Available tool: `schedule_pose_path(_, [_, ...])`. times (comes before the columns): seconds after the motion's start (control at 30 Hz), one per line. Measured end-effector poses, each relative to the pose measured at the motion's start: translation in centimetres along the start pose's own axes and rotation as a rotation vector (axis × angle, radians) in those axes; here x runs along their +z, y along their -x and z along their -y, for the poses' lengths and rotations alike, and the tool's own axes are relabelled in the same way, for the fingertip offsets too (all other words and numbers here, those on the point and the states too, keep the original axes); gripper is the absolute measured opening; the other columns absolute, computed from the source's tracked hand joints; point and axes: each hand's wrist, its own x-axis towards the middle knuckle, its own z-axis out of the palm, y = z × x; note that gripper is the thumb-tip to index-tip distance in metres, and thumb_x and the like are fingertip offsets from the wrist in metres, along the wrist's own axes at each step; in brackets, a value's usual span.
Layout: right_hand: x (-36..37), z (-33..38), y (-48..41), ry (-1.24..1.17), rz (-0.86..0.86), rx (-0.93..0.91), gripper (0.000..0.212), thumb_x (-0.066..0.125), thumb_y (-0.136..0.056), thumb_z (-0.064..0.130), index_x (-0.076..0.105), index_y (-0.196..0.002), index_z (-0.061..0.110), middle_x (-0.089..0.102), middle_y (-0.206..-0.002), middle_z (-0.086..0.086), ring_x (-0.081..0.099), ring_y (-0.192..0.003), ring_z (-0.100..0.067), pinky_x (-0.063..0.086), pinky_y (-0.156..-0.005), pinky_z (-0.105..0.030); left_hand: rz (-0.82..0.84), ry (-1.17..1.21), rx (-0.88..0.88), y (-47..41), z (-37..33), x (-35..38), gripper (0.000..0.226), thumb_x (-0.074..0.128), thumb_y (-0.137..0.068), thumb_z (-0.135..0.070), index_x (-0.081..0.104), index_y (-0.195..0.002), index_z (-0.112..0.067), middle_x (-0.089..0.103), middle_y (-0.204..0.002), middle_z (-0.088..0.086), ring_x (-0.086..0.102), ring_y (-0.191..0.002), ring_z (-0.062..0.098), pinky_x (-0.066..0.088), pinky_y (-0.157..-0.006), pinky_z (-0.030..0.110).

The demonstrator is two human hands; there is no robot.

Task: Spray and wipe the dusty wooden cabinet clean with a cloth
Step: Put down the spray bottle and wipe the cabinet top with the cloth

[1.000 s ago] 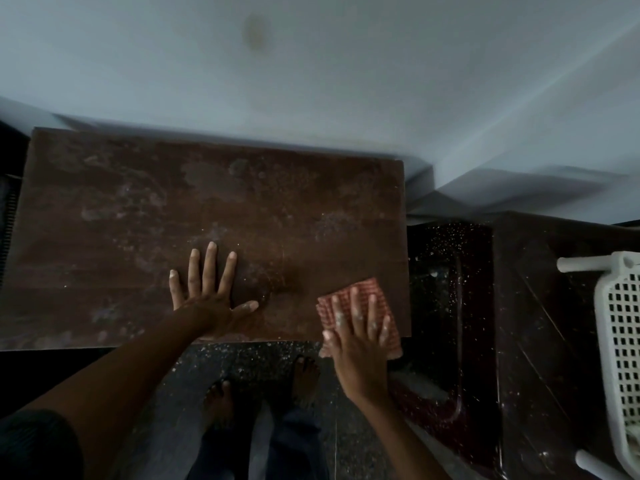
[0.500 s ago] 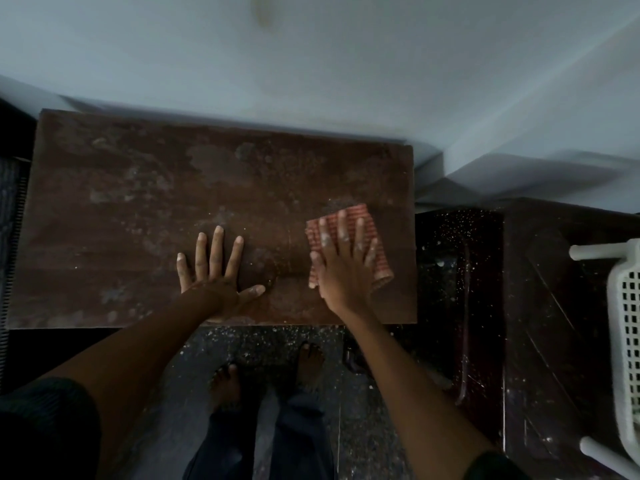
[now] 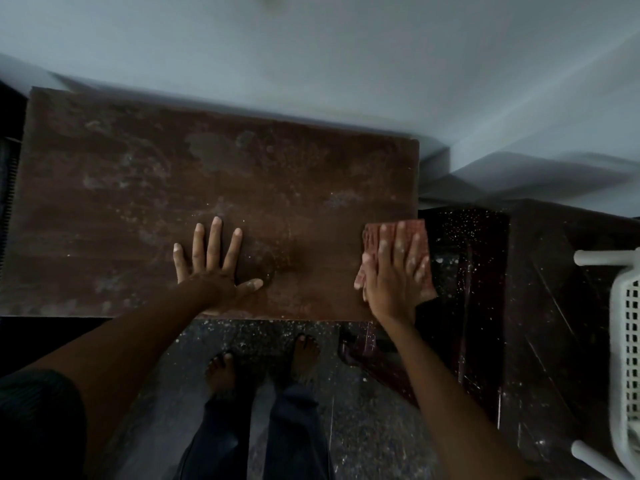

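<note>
The brown wooden cabinet top (image 3: pixel 173 188) fills the middle of the view, streaked with pale dust patches. My left hand (image 3: pixel 214 265) lies flat on it near the front edge, fingers spread and straight. My right hand (image 3: pixel 394 271) presses flat with straight fingers on a red checked cloth (image 3: pixel 420 230) at the cabinet's right edge; part of the cloth hangs over that edge. No spray bottle is in view.
A pale wall (image 3: pixel 311 46) rises behind the cabinet. Right of it stands dark glossy furniture (image 3: pixel 554 289) speckled with dust, and a white plastic lattice basket (image 3: pixel 627 323) at the frame's right edge. My bare feet (image 3: pixel 263 362) stand on a speckled dark floor.
My right hand slid the cloth from the front right corner up onto the top, then right to the right edge. My left hand stayed flat in place.
</note>
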Motion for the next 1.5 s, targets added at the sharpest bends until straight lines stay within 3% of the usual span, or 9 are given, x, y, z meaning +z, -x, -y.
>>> schedule_pose_path(0.17, [-1.4, 3.9, -7.2, 0.01, -0.009, 0.03, 0.061, 0.019, -0.095, 0.053, 0.011, -0.151, 0.028, -0.002, -0.16, -0.004, -0.006, -0.146, -0.032, -0.005, -0.114, -0.055, -0.016, -0.008, -0.007, 0.2, -0.1, 0.0, 0.093, 0.024, -0.081, -0.076, -0.038, -0.134, -0.031, -0.048, -0.143, 0.002, -0.04, -0.135, 0.028, -0.015, -0.112, 0.055])
schedule_pose_path(0.27, [-0.9, 6.1, -7.3, 0.053, -0.041, -0.143, 0.063, 0.016, -0.094, 0.053, 0.018, -0.15, 0.025, 0.008, -0.16, -0.006, 0.001, -0.146, -0.034, -0.005, -0.113, -0.055, -0.027, 0.002, -0.007, 0.2, -0.1, 0.0, 0.093, 0.024, -0.08, -0.076, -0.041, -0.128, -0.031, -0.049, -0.142, 0.002, -0.041, -0.135, 0.027, -0.016, -0.112, 0.055])
schedule_pose_path(0.4, [0.1, 6.2, -3.5, 0.093, 0.01, -0.471, 0.061, 0.019, -0.095, 0.053, 0.003, -0.149, 0.029, -0.001, -0.16, -0.001, -0.011, -0.145, -0.028, -0.013, -0.114, -0.05, -0.028, -0.001, -0.009, 0.2, -0.1, 0.1, 0.093, 0.023, -0.08, -0.077, -0.039, -0.133, -0.031, -0.051, -0.14, 0.0, -0.04, -0.135, 0.027, -0.016, -0.112, 0.055])
schedule_pose_path(0.5, [0.7, 3.2, -0.5, 0.14, -0.003, -0.616, 0.059, 0.02, -0.098, 0.055, 0.007, -0.149, 0.029, 0.01, -0.159, -0.001, 0.003, -0.146, -0.027, 0.002, -0.116, -0.053, -0.016, 0.005, -0.013, 0.1, -0.1, 0.0, 0.093, 0.024, -0.08, -0.076, -0.038, -0.134, -0.032, -0.056, -0.132, -0.002, -0.042, -0.134, 0.026, -0.016, -0.112, 0.055])
schedule_pose_path(0.67, [-0.3, -0.5, -3.8, 0.148, -0.001, -0.289, 0.067, 0.011, -0.095, 0.06, 0.007, -0.15, 0.023, 0.006, -0.16, -0.004, 0.001, -0.146, -0.026, 0.0, -0.117, -0.05, -0.001, -0.004, -0.009, 0.1, -0.1, -0.1, 0.092, 0.023, -0.08, -0.077, -0.044, -0.124, -0.031, -0.057, -0.127, -0.001, -0.041, -0.134, 0.027, -0.017, -0.111, 0.056])
schedule_pose_path(0.83, [-2.7, 2.7, -11.7, 0.023, -0.069, -0.092, 0.06, 0.028, -0.095, 0.053, 0.017, -0.15, 0.03, 0.003, -0.16, -0.01, 0.0, -0.147, -0.029, -0.001, -0.115, -0.053, 0.002, 0.001, -0.01, 0.1, -0.1, -0.1, 0.091, 0.023, -0.08, -0.077, -0.043, -0.124, -0.033, -0.057, -0.127, -0.001, -0.042, -0.134, 0.027, -0.017, -0.111, 0.056])
schedule_pose_path(1.2, [-0.9, 6.8, -7.8, 0.109, -0.025, -0.552, 0.061, 0.026, -0.095, 0.052, 0.022, -0.149, 0.025, 0.013, -0.159, -0.008, 0.007, -0.147, -0.03, 0.004, -0.117, -0.052, 0.025, 0.0, -0.026, 0.2, -0.2, -0.5, 0.093, 0.023, -0.079, -0.077, -0.044, -0.124, -0.032, -0.058, -0.127, -0.002, -0.041, -0.134, 0.026, -0.017, -0.112, 0.055])
schedule_pose_path(1.33, [-0.8, 2.7, -6.1, 0.094, -0.02, -0.259, 0.069, 0.015, -0.092, 0.059, 0.003, -0.149, 0.021, -0.002, -0.158, -0.006, 0.0, -0.147, -0.027, -0.008, -0.115, -0.044, 0.05, -0.005, -0.033, 0.1, -0.3, -0.7, 0.091, 0.023, -0.079, -0.077, -0.044, -0.123, -0.034, -0.059, -0.125, -0.001, -0.043, -0.133, 0.027, -0.016, -0.112, 0.055])
schedule_pose_path(1.5, [-2.5, 2.0, -11.0, -0.027, -0.096, 0.05, 0.072, 0.014, -0.089, 0.056, 0.017, -0.151, 0.019, 0.007, -0.159, -0.01, 0.003, -0.147, -0.03, 0.002, -0.116, -0.052, 0.051, 0.004, -0.026, 0.2, -0.2, -0.7, 0.092, 0.023, -0.079, -0.078, -0.044, -0.123, -0.034, -0.059, -0.125, -0.001, -0.044, -0.132, 0.026, -0.018, -0.111, 0.056])
